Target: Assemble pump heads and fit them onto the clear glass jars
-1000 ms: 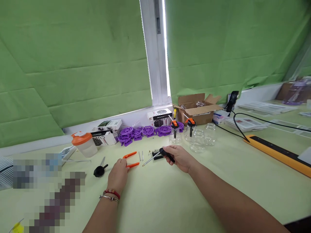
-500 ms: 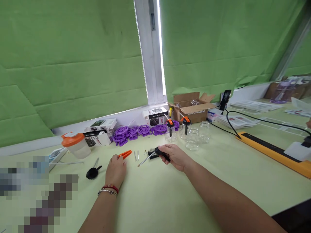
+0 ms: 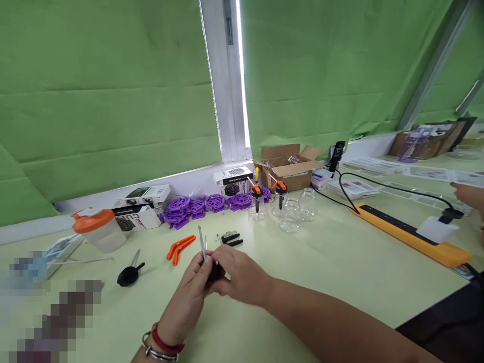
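Observation:
A black cap (image 3: 215, 274) with a thin metal rod (image 3: 202, 242) sits between my two hands; the rod points up and away. My left hand (image 3: 189, 295) is closed around it from the left, thumb against the base of the rod. From the other side my right hand (image 3: 244, 276) pinches the black cap, and the fingers hide most of it. Just beyond lie two orange handle-like pieces (image 3: 180, 248), a spring (image 3: 229, 234), and black bars (image 3: 231, 239). To the left rests another black cap (image 3: 128, 276) with a side stem and a metal rod.
Along the wall stand printed boxes (image 3: 139, 218), purple round parts (image 3: 215, 202), clear jars (image 3: 308, 204) and an open carton (image 3: 293, 176). An orange-lidded cup (image 3: 100, 232) is at left. An orange power strip (image 3: 397, 229) crosses the right side, near another person's hand (image 3: 469, 194).
My right hand has brought the black cap with rod left and nearer to me, and the rod now points up. My left hand has left the orange pieces and grips the cap too.

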`<state>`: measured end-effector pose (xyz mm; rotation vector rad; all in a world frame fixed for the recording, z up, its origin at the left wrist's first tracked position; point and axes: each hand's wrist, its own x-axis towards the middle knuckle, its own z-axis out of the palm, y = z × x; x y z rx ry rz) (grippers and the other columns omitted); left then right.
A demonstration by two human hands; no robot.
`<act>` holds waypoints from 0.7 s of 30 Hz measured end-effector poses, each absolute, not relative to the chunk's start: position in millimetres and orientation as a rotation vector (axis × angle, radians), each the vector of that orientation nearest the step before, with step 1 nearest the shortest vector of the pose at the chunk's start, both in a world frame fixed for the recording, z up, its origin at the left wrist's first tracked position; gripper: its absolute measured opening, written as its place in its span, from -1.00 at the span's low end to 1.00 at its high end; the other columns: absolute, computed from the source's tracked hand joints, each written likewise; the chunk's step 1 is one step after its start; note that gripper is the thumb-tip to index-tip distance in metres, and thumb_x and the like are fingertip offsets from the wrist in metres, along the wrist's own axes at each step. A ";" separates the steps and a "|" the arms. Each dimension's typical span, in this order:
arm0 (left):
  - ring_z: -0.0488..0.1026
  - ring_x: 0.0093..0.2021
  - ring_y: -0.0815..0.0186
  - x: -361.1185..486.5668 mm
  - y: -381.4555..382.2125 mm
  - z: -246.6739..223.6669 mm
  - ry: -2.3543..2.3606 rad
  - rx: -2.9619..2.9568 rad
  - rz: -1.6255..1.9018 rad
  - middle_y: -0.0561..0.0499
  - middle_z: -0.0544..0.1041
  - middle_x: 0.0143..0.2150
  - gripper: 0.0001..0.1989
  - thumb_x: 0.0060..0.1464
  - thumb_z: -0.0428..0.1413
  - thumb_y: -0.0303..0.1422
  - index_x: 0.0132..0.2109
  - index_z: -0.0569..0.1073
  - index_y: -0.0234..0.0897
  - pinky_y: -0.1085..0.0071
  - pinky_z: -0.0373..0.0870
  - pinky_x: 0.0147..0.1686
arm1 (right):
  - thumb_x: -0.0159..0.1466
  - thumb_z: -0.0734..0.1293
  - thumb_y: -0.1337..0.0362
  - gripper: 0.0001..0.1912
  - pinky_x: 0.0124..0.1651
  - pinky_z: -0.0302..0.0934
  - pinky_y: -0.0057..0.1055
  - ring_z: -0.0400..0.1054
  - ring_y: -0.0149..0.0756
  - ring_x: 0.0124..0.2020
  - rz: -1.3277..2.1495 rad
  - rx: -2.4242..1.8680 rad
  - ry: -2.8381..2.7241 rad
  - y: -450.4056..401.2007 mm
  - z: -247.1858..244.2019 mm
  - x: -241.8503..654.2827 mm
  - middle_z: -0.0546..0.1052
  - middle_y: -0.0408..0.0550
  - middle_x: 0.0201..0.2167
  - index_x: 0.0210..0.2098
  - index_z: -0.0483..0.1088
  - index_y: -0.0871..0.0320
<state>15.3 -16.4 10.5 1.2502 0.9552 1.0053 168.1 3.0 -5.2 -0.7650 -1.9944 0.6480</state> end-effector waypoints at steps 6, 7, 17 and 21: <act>0.17 -0.49 0.43 -3.2 -5.0 12.2 1.212 1.553 0.620 0.12 0.27 -0.45 -0.71 0.00 0.07 -0.24 -0.12 0.36 -0.25 0.49 0.16 -0.49 | 0.21 0.27 0.14 -0.76 -0.28 0.21 -0.40 0.32 -0.35 -0.38 0.830 -0.972 -1.726 22.7 -4.2 187.1 0.50 -0.04 -0.36 -0.27 0.42 0.18; 0.17 -0.48 0.43 -6.8 -3.4 11.9 1.235 1.624 0.541 0.13 0.27 -0.45 -0.73 -0.03 0.07 -0.29 -0.14 0.37 -0.24 0.48 0.16 -0.47 | 0.23 0.23 0.10 -0.72 -0.40 0.17 -0.45 0.28 -0.40 -0.48 0.960 -1.072 -1.588 28.2 -5.8 191.2 0.48 -0.06 -0.43 -0.31 0.41 0.20; 0.17 -0.47 0.41 -11.2 -0.7 2.8 1.293 1.782 0.714 0.14 0.22 -0.41 -0.78 -0.02 0.08 -0.25 -0.26 0.21 -0.19 0.47 0.21 -0.45 | 0.19 0.22 -0.06 -0.54 -0.67 -0.21 -0.52 -0.07 -0.57 -0.76 1.406 -1.358 -1.317 41.0 -14.3 197.7 0.19 -0.27 -0.79 -0.61 0.21 0.17; 0.21 -0.46 0.39 -11.2 0.6 1.4 1.291 1.846 0.792 0.10 0.26 -0.39 -0.78 0.00 0.08 -0.23 -0.24 0.23 -0.19 0.47 0.21 -0.48 | 0.19 0.19 -0.09 -0.52 -0.67 -0.26 -0.50 -0.11 -0.56 -0.78 1.492 -1.375 -1.251 41.6 -16.8 196.5 0.13 -0.28 -0.83 -0.64 0.15 0.15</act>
